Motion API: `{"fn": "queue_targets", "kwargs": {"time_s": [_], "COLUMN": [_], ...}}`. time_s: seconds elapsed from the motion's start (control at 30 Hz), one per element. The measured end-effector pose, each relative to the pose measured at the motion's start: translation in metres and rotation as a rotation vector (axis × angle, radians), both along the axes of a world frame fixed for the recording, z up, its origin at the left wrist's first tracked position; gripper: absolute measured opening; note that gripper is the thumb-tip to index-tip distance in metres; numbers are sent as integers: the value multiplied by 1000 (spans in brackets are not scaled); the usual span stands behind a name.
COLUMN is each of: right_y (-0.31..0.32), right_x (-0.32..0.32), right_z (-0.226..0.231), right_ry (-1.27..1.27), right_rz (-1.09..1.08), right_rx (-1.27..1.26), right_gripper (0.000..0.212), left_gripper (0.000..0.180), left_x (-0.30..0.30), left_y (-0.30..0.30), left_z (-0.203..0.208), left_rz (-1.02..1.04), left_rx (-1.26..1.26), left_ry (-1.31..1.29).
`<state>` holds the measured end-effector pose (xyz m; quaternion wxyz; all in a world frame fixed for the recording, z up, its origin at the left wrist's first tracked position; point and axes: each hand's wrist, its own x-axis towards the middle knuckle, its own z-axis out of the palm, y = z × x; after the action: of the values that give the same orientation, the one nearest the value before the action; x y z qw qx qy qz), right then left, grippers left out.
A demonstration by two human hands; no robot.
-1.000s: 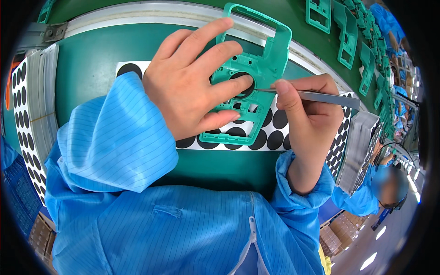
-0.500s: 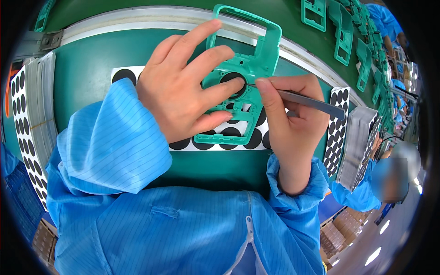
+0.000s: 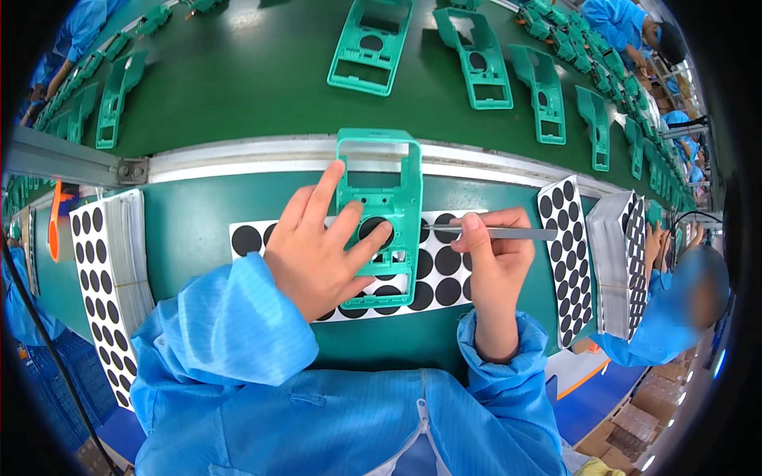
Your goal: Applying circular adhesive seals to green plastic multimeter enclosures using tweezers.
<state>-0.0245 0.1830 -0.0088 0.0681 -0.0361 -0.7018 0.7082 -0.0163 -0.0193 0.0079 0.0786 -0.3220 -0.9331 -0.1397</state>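
A green plastic housing with rectangular openings lies over a white sheet of black round stickers, its far end reaching over the metal rail. My left hand rests on the housing's left side with fingers spread. Its index fingertip presses on a black round sticker in the housing's middle; the finger covers part of that disc. Between thumb and fingers of my right hand is a pair of metal tweezers. The tweezers' tip points left, close to the housing's right edge.
Stacks of sticker sheets stand at left and right. Beyond the metal rail, a green conveyor belt carries several more green housings. A co-worker in blue sits at far right. An orange-handled object is at left.
The view has shifted, showing more of the belt. My right hand with the tweezers has drawn back rightward from the sticker. My left index finger stays on the disc.
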Motion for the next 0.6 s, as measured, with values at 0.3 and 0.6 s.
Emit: {"fn": "queue_targets", "kwargs": {"time_s": [0.3,0.6], "right_y": [15,20], "right_x": [-6,-6], "right_z": [-20,-23], "right_ry": [-159,-194], "right_rz": [-97,-38], "right_rx": [-538,-538], "right_gripper": [15,17], "left_gripper": [40,45], "left_x": [1,-106], "left_y": [0,-58], "left_z": [17,31], "left_rz": [5,299], "left_rx": [-180,-328], "left_ry": [168,275]}}
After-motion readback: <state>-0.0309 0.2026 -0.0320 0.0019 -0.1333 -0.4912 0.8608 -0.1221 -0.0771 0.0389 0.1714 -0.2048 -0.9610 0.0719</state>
